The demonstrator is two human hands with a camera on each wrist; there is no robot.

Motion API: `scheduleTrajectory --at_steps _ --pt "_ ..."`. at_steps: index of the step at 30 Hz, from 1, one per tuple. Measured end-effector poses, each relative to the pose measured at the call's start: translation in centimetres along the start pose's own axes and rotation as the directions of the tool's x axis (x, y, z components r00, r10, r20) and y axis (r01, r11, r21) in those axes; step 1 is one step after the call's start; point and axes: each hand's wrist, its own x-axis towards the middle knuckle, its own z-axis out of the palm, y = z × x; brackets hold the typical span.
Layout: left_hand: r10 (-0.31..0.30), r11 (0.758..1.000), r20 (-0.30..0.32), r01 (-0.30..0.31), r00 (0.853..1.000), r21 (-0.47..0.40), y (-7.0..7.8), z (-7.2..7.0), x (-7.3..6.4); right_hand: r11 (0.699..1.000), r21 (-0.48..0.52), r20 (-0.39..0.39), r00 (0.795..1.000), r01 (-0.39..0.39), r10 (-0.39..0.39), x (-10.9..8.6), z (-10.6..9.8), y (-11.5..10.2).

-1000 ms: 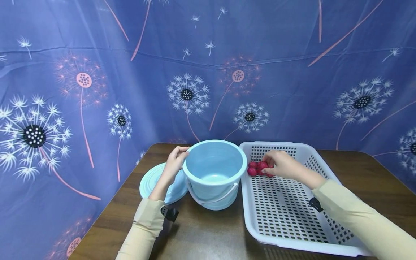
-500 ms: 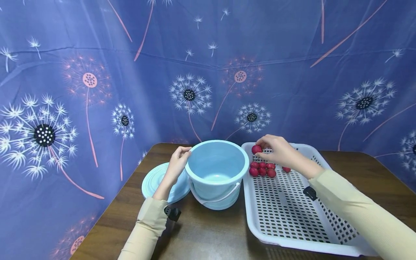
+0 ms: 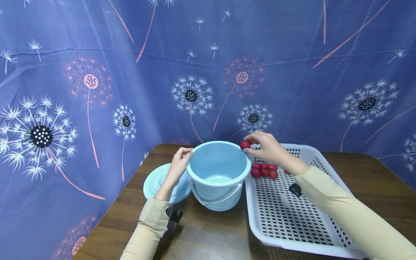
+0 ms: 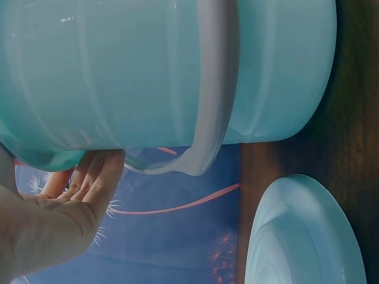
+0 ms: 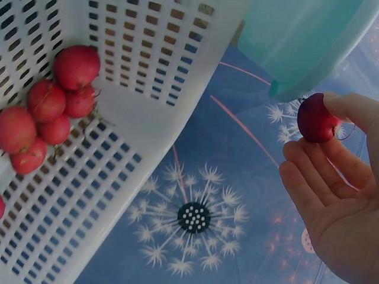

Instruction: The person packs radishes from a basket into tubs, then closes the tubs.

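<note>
Head, not left wrist: bucket (image 3: 214,194) interior | right grip (image 3: 267,147) pinches radish (image 3: 245,144) | left grip (image 3: 176,164) holds rim (image 3: 218,184)

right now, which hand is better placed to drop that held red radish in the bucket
Probably the right hand: it pinches the red radish close beside the bucket. The left hand holds no radish and touches the bucket's opposite side.

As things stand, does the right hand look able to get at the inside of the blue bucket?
Yes, likely: the right hand, pinching a round red thing, is beside the bucket, whose opening nothing covers; the lid lies on the table.
</note>
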Motion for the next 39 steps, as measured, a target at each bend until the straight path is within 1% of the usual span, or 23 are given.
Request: scheduleTrajectory --at_steps 5,11,18,28,31,39 --pt "0.004 1.000 -0.001 -0.004 1.000 0.002 0.0 0.2 -0.1 1.000 0.029 0.007 1.000 -0.006 0.006 0.8 0.6 -0.4" --pt "0.002 1.000 0.001 -0.002 1.000 -0.004 0.0 0.1 -0.2 0.999 0.037 0.007 1.000 0.014 -0.014 1.5 1.5 -1.3" --pt "-0.006 1.000 -0.013 0.006 1.000 -0.001 0.0 0.0 -0.1 0.998 0.024 0.006 0.998 0.060 -0.060 2.5 2.7 -2.3" --pt "0.005 1.000 0.001 -0.005 1.000 -0.003 0.1 0.0 0.1 0.992 0.063 -0.003 0.994 0.105 -0.105 3.6 3.8 -2.8" --pt "0.007 1.000 0.001 -0.007 1.000 -0.006 0.2 0.0 0.2 0.992 0.072 0.004 0.994 0.104 -0.105 3.9 4.1 -3.0" --pt "-0.013 1.000 -0.011 0.013 1.000 -0.005 -0.1 0.1 0.1 0.991 0.072 0.045 0.993 0.109 -0.112 4.5 5.5 -3.3"
